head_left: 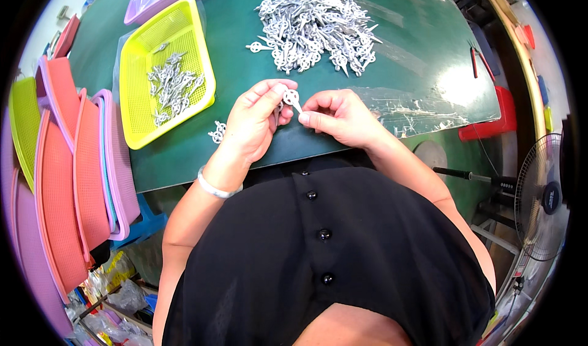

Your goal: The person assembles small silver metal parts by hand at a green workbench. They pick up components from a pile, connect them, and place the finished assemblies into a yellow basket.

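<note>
Between my two hands is a small silver-grey metal part (291, 97) with a pierced round head and a tapering shank. My left hand (257, 116) pinches its head between thumb and fingers, and another such part is partly hidden under those fingers. The thumb and forefinger of my right hand (340, 116) close on the shank's tip. Beyond my hands lies a large heap of like metal parts (315, 27). One or more loose parts (217, 132) rest on the table left of my left wrist. A yellow-green mesh basket (208, 70) at the left holds a smaller pile of them.
The green table (239, 46) has a scuffed, taped right side. A purple basket (165, 0) stands at the far left. Stacked coral and purple baskets (58, 205) rise beside the table's left edge. Red-handled pliers (473, 62) lie far right; a fan (542, 196) stands beyond.
</note>
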The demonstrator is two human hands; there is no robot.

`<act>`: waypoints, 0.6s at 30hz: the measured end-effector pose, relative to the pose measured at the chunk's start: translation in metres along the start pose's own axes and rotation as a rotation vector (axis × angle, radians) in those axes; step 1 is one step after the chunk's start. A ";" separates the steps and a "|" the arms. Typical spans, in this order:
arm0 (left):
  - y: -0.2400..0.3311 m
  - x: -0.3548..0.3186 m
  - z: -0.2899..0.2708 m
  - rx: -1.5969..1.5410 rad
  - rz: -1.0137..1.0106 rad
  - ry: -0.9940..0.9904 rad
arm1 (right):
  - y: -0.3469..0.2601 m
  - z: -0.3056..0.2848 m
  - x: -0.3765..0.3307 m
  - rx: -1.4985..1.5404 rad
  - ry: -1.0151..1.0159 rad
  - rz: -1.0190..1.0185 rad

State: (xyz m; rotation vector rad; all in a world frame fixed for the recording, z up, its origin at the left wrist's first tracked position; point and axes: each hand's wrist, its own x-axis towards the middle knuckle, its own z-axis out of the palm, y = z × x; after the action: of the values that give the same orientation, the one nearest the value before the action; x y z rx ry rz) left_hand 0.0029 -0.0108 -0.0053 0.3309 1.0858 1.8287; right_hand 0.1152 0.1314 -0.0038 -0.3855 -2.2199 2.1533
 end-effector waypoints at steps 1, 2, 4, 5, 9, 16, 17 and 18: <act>0.000 0.000 -0.003 -0.027 0.005 -0.001 | 0.000 -0.003 0.001 -0.079 0.019 -0.056; 0.000 0.000 -0.003 -0.054 0.009 -0.003 | -0.001 -0.008 0.003 -0.182 0.101 -0.046; 0.001 0.001 0.000 -0.087 -0.009 0.065 | -0.002 -0.021 0.005 -0.513 0.293 -0.164; -0.001 0.001 -0.002 -0.109 -0.015 0.086 | -0.001 -0.026 0.007 -0.546 0.383 -0.150; -0.005 0.004 -0.007 -0.024 -0.043 0.107 | 0.005 -0.041 0.010 -1.078 0.586 -0.253; -0.010 0.007 0.019 1.220 0.412 0.131 | 0.017 -0.046 0.016 -1.242 0.665 -0.306; -0.011 0.010 0.024 1.396 0.456 0.143 | 0.018 -0.046 0.017 -1.256 0.662 -0.295; -0.014 0.013 0.026 1.468 0.474 0.148 | 0.018 -0.047 0.016 -1.215 0.664 -0.284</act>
State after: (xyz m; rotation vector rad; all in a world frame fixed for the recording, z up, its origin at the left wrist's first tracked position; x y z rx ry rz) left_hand 0.0211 0.0164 -0.0044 1.3818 2.4690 1.0608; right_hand 0.1112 0.1808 -0.0224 -0.5965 -2.5616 0.2413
